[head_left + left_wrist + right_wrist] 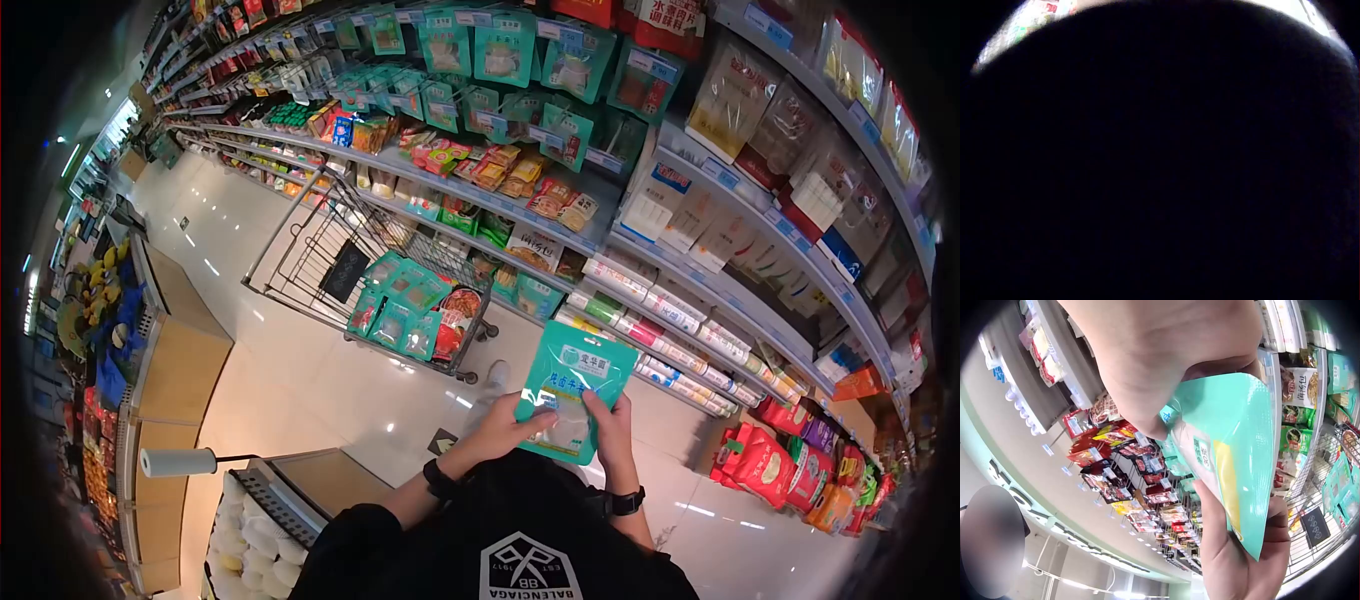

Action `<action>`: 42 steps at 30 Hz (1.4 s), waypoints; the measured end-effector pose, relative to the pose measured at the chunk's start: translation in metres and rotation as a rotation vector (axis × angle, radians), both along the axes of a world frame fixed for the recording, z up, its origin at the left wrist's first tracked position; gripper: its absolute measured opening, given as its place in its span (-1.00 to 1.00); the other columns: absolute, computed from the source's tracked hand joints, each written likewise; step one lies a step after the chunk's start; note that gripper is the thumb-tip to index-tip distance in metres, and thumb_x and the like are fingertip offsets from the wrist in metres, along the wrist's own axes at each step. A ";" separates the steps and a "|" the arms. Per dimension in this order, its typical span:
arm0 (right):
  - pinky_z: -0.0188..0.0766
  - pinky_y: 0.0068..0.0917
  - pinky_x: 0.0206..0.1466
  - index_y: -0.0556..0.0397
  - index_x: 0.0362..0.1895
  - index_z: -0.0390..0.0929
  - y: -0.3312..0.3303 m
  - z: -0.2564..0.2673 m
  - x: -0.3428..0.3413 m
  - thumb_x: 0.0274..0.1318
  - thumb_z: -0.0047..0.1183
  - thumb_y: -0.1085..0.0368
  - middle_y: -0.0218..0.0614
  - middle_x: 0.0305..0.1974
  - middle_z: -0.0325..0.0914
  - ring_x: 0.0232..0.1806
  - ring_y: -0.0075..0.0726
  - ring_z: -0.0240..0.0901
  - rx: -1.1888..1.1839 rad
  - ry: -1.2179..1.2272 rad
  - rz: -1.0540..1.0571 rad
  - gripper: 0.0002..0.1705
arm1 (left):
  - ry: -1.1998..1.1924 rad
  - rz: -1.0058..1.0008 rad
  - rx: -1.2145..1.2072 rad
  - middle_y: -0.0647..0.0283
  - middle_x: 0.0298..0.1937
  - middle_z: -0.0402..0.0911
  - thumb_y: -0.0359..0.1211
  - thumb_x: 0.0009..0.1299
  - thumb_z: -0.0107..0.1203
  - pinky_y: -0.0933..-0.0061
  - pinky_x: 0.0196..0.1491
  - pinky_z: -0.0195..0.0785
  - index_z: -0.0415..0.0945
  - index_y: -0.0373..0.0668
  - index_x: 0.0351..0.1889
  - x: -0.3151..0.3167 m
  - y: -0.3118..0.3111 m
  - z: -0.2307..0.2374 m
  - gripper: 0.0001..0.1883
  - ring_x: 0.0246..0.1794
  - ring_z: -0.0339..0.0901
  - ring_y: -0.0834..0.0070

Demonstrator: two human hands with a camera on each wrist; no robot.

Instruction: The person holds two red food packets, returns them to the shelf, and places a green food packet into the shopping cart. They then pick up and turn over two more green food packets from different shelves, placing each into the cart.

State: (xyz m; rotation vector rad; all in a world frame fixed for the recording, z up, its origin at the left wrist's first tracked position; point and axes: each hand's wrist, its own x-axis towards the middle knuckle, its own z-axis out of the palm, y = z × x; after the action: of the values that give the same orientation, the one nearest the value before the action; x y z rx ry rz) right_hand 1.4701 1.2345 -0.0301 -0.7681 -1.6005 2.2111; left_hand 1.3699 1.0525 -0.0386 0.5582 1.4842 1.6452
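Note:
A teal packet (578,385) with a white label is held upright in front of the body in the head view. My left hand (508,428) grips its left edge with the thumb across the front. On the opposite edge, my right hand (610,425) pinches it, thumb on the front. Seen from the right wrist, the same packet (1235,444) bends slightly between the right hand (1179,356) above and the left hand (1241,556) below. Dark material fills nearly all of the left wrist view, hiding the hand there.
A wire shopping cart (300,262) holding several teal packets (392,325) and a red one (458,308) stands ahead. Shelves (480,205) of packaged goods run along the right. Red bags (757,466) are piled low at the right; a produce stand (300,490) is at the lower left.

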 end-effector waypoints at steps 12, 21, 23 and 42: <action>0.54 -0.45 0.04 0.20 0.09 0.59 -0.017 0.015 -0.011 0.24 0.31 0.28 -0.27 -0.05 0.70 -0.07 -0.48 0.60 0.068 0.054 0.163 -0.61 | -0.068 0.059 0.123 0.23 0.08 0.67 -0.42 0.40 0.33 0.42 0.12 0.51 0.52 -0.30 0.19 0.009 -0.024 0.000 -0.58 0.05 0.61 0.54; 0.54 -0.47 0.02 0.22 0.07 0.62 -0.015 0.015 -0.005 0.29 0.27 0.28 -0.26 -0.06 0.71 -0.08 -0.51 0.59 0.060 0.043 0.320 -0.64 | 0.020 0.155 0.079 0.21 0.06 0.69 -0.40 0.37 0.37 0.40 0.11 0.53 0.53 -0.30 0.17 0.009 -0.025 -0.001 -0.56 0.03 0.63 0.52; 0.55 -0.48 0.01 0.22 0.07 0.63 -0.015 0.017 -0.004 0.29 0.27 0.27 -0.27 -0.07 0.72 -0.10 -0.52 0.59 0.084 0.051 0.299 -0.65 | 0.062 0.150 0.076 0.21 0.05 0.69 -0.39 0.36 0.38 0.40 0.11 0.53 0.53 -0.30 0.16 0.005 -0.024 0.006 -0.56 0.02 0.64 0.52; 0.53 -0.52 -0.12 0.13 0.30 0.55 -0.020 0.043 -0.024 0.17 0.28 0.31 -0.15 0.32 0.47 -0.17 -0.44 0.54 0.663 0.382 0.297 -0.41 | 0.537 0.161 0.072 0.11 0.09 0.65 -0.18 0.37 0.37 0.30 0.17 0.42 0.51 -0.26 0.18 0.002 -0.006 0.027 -0.48 0.07 0.60 0.36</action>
State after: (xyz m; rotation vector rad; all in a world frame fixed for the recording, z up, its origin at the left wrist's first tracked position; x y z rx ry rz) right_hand 1.4457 1.2141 0.0130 0.0762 -2.1321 1.6571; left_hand 1.3716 1.0469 -0.0121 1.0013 1.8957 1.7611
